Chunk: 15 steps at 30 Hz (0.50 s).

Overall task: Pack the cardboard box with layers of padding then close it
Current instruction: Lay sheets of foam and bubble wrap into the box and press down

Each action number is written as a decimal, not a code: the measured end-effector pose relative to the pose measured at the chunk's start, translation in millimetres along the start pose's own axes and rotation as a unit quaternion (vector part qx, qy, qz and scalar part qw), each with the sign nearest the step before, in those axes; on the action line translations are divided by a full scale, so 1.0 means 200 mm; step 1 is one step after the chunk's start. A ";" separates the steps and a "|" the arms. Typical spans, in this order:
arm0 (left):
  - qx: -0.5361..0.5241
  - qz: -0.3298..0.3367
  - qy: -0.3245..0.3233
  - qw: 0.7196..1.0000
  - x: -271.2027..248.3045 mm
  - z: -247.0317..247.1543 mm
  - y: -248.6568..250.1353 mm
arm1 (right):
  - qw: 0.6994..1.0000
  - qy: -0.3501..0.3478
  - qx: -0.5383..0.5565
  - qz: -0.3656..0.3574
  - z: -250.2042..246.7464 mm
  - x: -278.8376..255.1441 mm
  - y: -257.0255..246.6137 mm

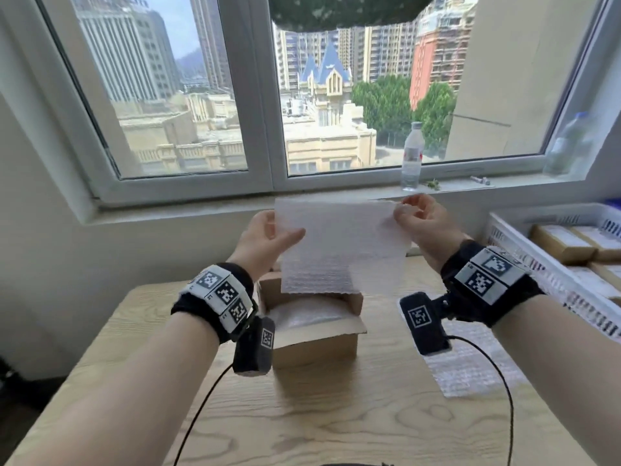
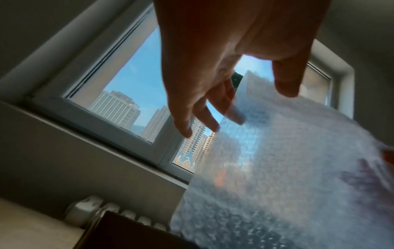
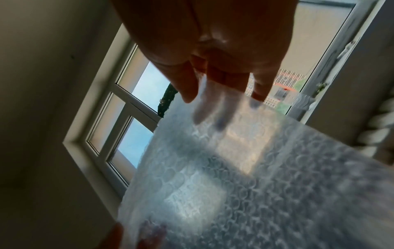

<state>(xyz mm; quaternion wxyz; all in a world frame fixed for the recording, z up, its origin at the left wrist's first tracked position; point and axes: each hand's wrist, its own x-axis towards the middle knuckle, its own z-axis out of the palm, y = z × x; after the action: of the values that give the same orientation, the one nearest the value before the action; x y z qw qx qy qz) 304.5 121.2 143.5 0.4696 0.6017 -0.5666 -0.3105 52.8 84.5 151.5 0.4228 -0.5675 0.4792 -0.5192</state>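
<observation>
One bubble sheet [image 1: 339,243] held up above one open box [image 1: 314,326] — two hands on it.

Left hand [image 1: 265,242] pinches the sheet's left edge, thumb in front; right hand [image 1: 424,220] pinches its upper right corner. Head view alone shows the box on the table [image 1: 336,415], padding inside, a second sheet [image 1: 470,368] lying flat at right, two bottles on the sill; wrist views show fingers behind the film.

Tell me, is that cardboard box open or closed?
Open. The box has its flaps up, and padding already lies inside, below the sheet that both hands hold.
</observation>
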 end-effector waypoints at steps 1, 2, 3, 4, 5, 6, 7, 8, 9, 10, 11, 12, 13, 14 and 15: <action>-0.022 -0.012 -0.012 1.000 -0.01 -0.02 -0.01 | 1.000 -0.007 0.011 -0.001 0.03 0.01 -0.02; -0.043 -0.018 -0.016 0.999 -0.01 -0.04 -0.02 | 1.000 -0.015 0.026 0.004 0.06 0.01 -0.04; -0.067 -0.021 -0.011 0.998 -0.01 -0.06 -0.03 | 0.999 -0.024 0.047 0.010 0.09 0.01 -0.05; -0.096 -0.024 -0.006 0.995 -0.01 -0.07 -0.04 | 0.996 -0.037 0.075 0.015 0.11 0.02 -0.06; -0.125 -0.030 -0.003 0.992 0.00 -0.08 -0.05 | 0.992 -0.059 0.105 0.031 0.12 0.02 -0.07; -0.152 -0.036 -0.001 0.988 0.01 -0.09 -0.06 | 0.987 -0.084 0.125 0.050 0.13 0.03 -0.07; -0.180 -0.042 0.003 0.983 0.02 -0.10 -0.06 | 0.983 -0.110 0.127 0.077 0.13 0.05 -0.05; -0.205 -0.048 0.007 0.978 0.03 -0.11 -0.07 | 0.978 -0.139 0.113 0.102 0.14 0.06 -0.04; -0.219 -0.053 0.011 0.974 0.05 -0.12 -0.08 | 0.974 -0.169 0.096 0.112 0.14 0.08 -0.02; -0.227 -0.056 0.014 0.972 0.06 -0.13 -0.09 | 0.972 -0.189 0.085 0.115 0.15 0.08 -0.01; -0.232 -0.058 0.015 0.971 0.08 -0.14 -0.11 | 0.971 -0.192 0.086 0.114 0.16 0.09 0.01; -0.232 -0.059 0.010 0.971 0.09 -0.14 -0.11 | 0.973 -0.180 0.091 0.113 0.17 0.10 0.03; -0.230 -0.061 0.003 0.971 0.10 -0.14 -0.11 | 0.975 -0.169 0.100 0.108 0.18 0.11 0.04; -0.229 -0.069 -0.005 0.971 0.11 -0.15 -0.13 | 0.976 -0.160 0.113 0.101 0.18 0.13 0.05; -0.231 -0.078 -0.019 0.970 0.13 -0.15 -0.14 | 0.976 -0.151 0.125 0.094 0.19 0.14 0.06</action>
<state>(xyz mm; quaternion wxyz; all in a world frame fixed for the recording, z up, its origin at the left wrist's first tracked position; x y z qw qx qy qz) 346.8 99.5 132.1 0.5591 0.5132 -0.4394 -0.4805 89.3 53.2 140.8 0.6050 -0.5342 0.3925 -0.4411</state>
